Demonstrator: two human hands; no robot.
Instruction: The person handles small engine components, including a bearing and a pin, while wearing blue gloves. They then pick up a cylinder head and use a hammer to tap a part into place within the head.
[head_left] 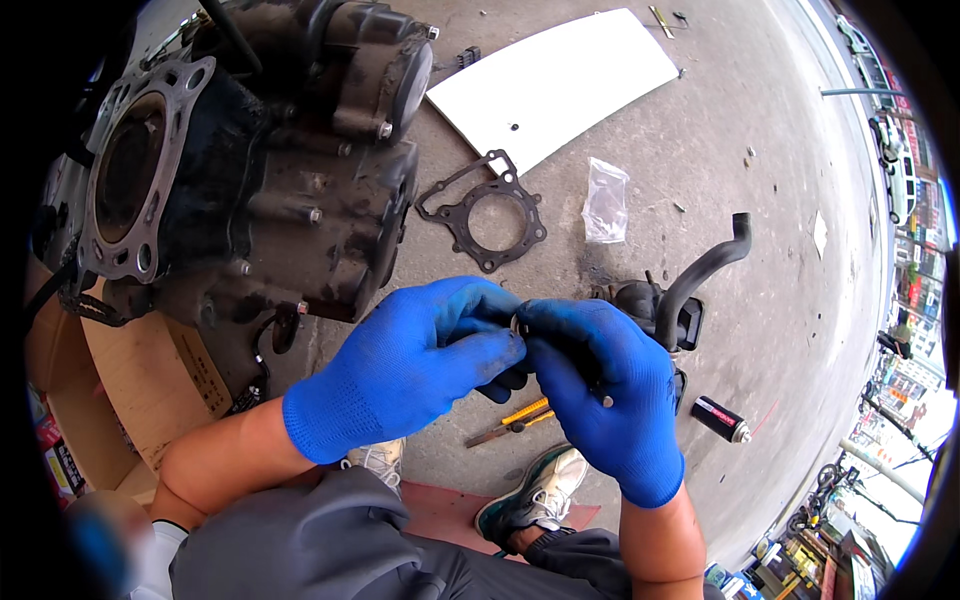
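In the middle of the frame, the left hand [405, 355] and the right hand [622, 392], both in blue knitted gloves [340, 405], meet at their fingertips. Each grip seems to pinch the same small shiny part [517, 325], mostly covered, so I cannot tell its shape. The present step is, I judge, fine handling of this part; the next move calls for steady fingers, because the gloves reduce feeling. At upper left stands a greasy metal engine [300, 205]. On the rough floor [780, 250] lie a flat gasket [457, 222] with one large hole, a smooth white panel [560, 90], a crinkled clear bag [606, 205] and, right of centre, a bent rubber hose [688, 282].
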